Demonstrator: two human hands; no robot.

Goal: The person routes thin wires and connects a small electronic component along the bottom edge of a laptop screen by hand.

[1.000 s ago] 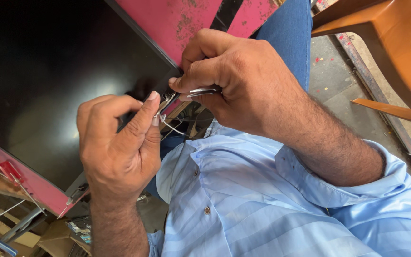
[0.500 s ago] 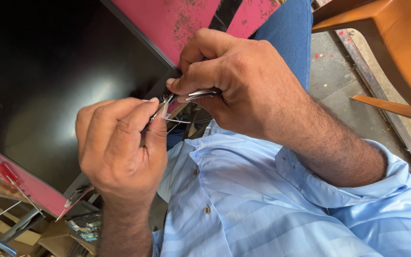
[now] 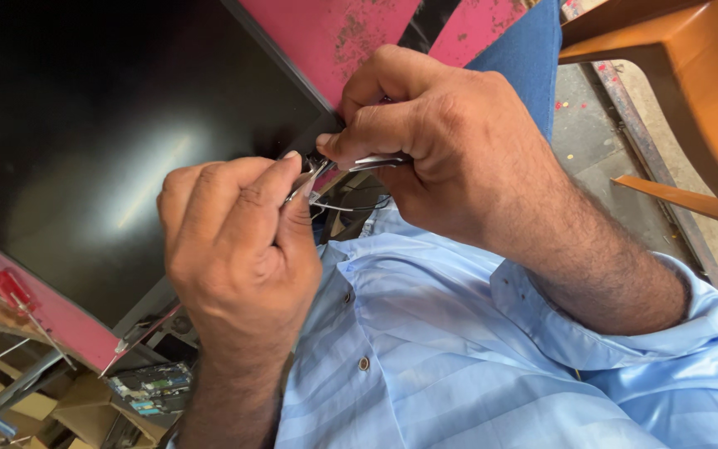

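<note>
Nearest the camera, over the light blue striped shirt (image 3: 475, 357), the left hand (image 3: 238, 249) has its fingers pinched shut on a thin wire (image 3: 338, 206). Just beyond, the right hand (image 3: 450, 154) is closed round metal tweezers (image 3: 376, 162), whose tips meet the wire between the two hands. Behind them lies a dark screen panel (image 3: 110, 141) on the red bench (image 3: 334, 33).
</note>
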